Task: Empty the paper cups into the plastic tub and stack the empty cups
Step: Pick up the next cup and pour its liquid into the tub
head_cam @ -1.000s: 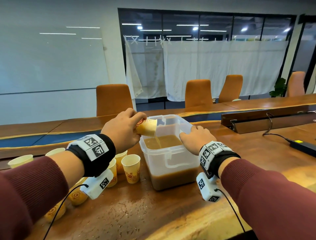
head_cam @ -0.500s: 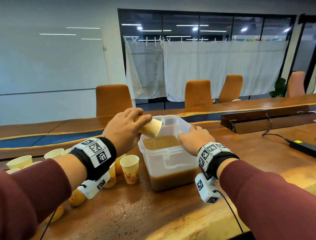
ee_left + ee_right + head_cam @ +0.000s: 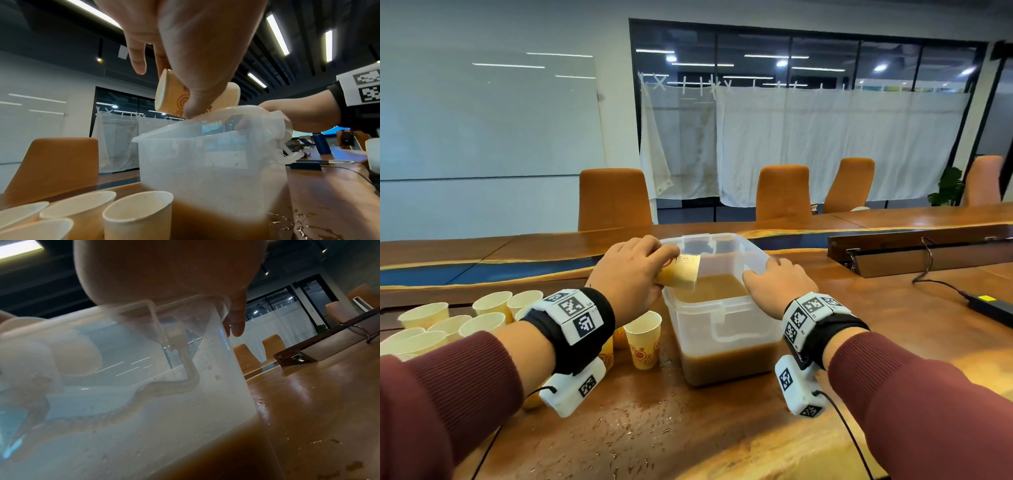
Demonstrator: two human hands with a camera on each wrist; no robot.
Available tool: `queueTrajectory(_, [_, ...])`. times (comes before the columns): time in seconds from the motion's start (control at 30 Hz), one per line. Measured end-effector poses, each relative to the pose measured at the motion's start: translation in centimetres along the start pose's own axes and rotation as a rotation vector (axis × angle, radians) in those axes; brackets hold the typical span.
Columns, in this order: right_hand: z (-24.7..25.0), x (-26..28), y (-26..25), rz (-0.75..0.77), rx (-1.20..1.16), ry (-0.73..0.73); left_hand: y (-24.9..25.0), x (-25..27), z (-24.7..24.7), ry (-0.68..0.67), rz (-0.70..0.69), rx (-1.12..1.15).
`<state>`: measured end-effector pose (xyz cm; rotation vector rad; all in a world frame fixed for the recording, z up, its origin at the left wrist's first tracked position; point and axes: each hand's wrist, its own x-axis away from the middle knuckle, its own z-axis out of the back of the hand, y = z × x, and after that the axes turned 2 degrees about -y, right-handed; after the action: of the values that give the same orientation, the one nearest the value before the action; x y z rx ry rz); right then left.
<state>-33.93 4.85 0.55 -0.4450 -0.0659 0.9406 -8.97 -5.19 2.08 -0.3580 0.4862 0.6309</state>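
A clear plastic tub [image 3: 726,329] stands on the wooden table, about a third full of brown liquid. My left hand [image 3: 667,263] grips a yellow paper cup [image 3: 683,270] by its base end. The cup is tipped mouth-down over the tub's left rim. From the left wrist, the thumb [image 3: 197,91] lies across the cup [image 3: 170,95] above the tub [image 3: 205,154]. My right hand [image 3: 774,284] holds the tub's right rim. In the right wrist view its palm [image 3: 164,272] sits on the rim of the tub [image 3: 144,402], with fingers down both sides.
One upright cup [image 3: 643,339] stands just left of the tub; several more [image 3: 465,322] crowd the table's left side. Spilled drops [image 3: 640,421] wet the table before the tub. A black power adapter [image 3: 993,306] and a wooden cable box [image 3: 928,253] lie to the right.
My left hand has tipped the cup further, from roughly level to mouth-down, and the poured stream has thinned away. The right hand has stayed on the tub's rim.
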Motion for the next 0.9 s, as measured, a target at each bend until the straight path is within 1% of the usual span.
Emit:
queueTrajectory(0.17, [0.0, 0.1, 0.0, 0.008, 0.001, -0.006, 0.2, 0.9, 0.0, -0.036, 0.151, 0.178])
queueTrajectory(0.27, [0.1, 0.3, 0.0, -0.003, -0.005, -0.014, 0.4, 1.7, 0.4, -0.055, 0.219, 0.265])
queueTrajectory(0.3, [0.4, 0.4, 0.0, 0.02, -0.005, -0.025, 0.4, 2.1, 0.5, -0.054, 0.242, 0.303])
queueTrajectory(0.37, [1.3, 0.8, 0.1, 0.089, -0.06, -0.101, 0.6, 3.1, 0.9, -0.049, 0.295, 0.405])
queueTrajectory(0.4, [2.0, 1.2, 0.2, 0.115, -0.16, -0.133, 0.8, 3.7, 1.1, -0.045, 0.332, 0.475])
queueTrajectory(0.43, [2.6, 1.4, 0.3, 0.109, -0.326, -0.161, 1.1, 4.3, 1.3, -0.037, 0.37, 0.562])
queueTrajectory(0.5, [3.0, 2.8, 0.7, 0.047, -0.702, -0.154, 2.1, 5.9, 1.8, -0.005, 0.455, 0.748])
queueTrajectory(0.53, [2.4, 3.2, 1.0, 0.002, -0.858, -0.076, 2.7, 6.7, 2.0, 0.002, 0.498, 0.827])
queueTrajectory(0.57, [1.9, 4.1, 1.1, -0.062, -0.977, 0.043, 3.3, 7.7, 2.2, -0.002, 0.538, 0.906])
queueTrajectory(0.63, [0.7, 6.8, 0.9, -0.194, -1.141, 0.269, 4.8, 9.7, 2.7, -0.029, 0.624, 1.07])
queueTrajectory(0.67, [0.1, 8.6, 0.5, -0.231, -1.242, 0.302, 5.5, 10.8, 2.8, -0.037, 0.664, 1.143])
queueTrajectory(0.7, [-0.6, 10.3, 0.2, -0.27, -1.344, 0.246, 6.3, 12.0, 2.9, -0.038, 0.697, 1.21])
queueTrajectory(0.73, [-1.2, 12.2, -0.3, -0.31, -1.453, 0.132, 7.1, 13.2, 3.0, -0.035, 0.726, 1.272])
queueTrajectory(0.8, [-2.3, 15.8, -1.2, -0.4, -1.595, -0.204, 8.8, 15.6, 3.2, -0.033, 0.775, 1.367])
queueTrajectory(0.83, [-2.7, 17.7, -1.6, -0.401, -1.603, -0.348, 9.6, 17.0, 3.2, -0.037, 0.798, 1.401])
queueTrajectory(0.87, [-3.2, 19.6, -1.8, -0.386, -1.593, -0.441, 10.3, 18.6, 3.3, -0.04, 0.82, 1.418])
queueTrajectory(0.9, [-3.8, 21.0, -1.8, -0.368, -1.566, -0.491, 10.9, 19.9, 3.1, -0.045, 0.833, 1.416])
